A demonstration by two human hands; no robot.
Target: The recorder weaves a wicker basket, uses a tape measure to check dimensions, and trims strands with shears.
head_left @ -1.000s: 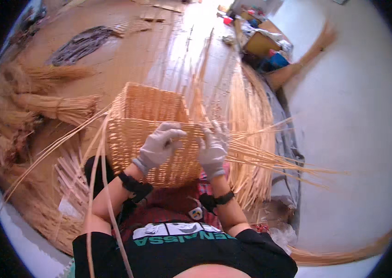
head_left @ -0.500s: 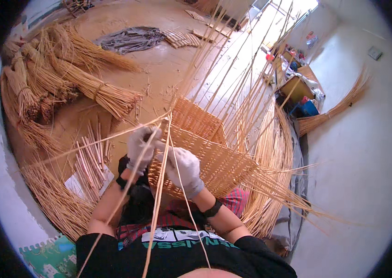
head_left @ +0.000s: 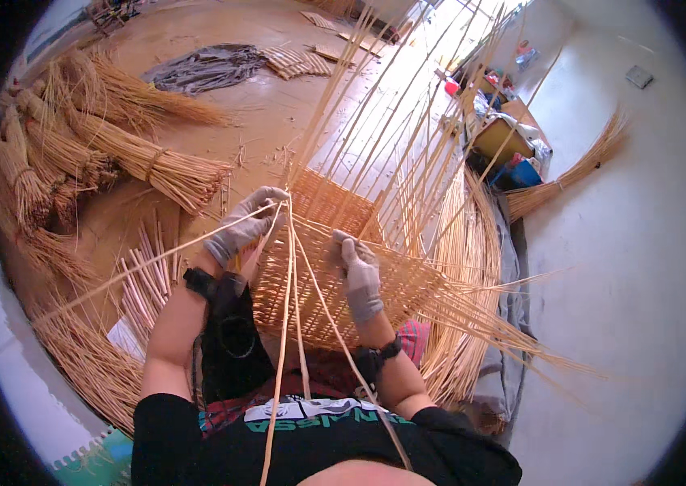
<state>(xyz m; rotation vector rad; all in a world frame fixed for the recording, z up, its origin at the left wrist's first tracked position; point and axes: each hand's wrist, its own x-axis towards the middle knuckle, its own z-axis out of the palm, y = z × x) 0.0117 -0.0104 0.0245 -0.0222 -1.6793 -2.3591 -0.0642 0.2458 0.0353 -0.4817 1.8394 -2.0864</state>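
Note:
A half-woven wicker basket [head_left: 310, 312] rests tilted on my lap, its tall upright willow rods [head_left: 375, 134] fanning out on the far side. My gloved left hand [head_left: 247, 220] is at the basket's left upper corner, fingers closed round willow strands [head_left: 160, 257] there. One strand runs out left past the wrist; several others hang from the corner toward my chest. In front of the near wall, my gloved right hand [head_left: 359, 275] has its fingers curled in at the upper edge. Whatever they pinch is hidden.
Tied willow bundles [head_left: 108, 142] lie on the floor at left, above cut sticks [head_left: 144, 267] and loose rods [head_left: 87, 360]. Long pale rods [head_left: 468, 300] lie on the right beside the wall. A dark grey heap [head_left: 209, 69] lies farther off; a blue container [head_left: 519, 174] stands back right.
My hands were close together at the corner and are now apart. The right moved right along the upper edge; the left shifted up at the corner. The hanging strands have swung to new positions.

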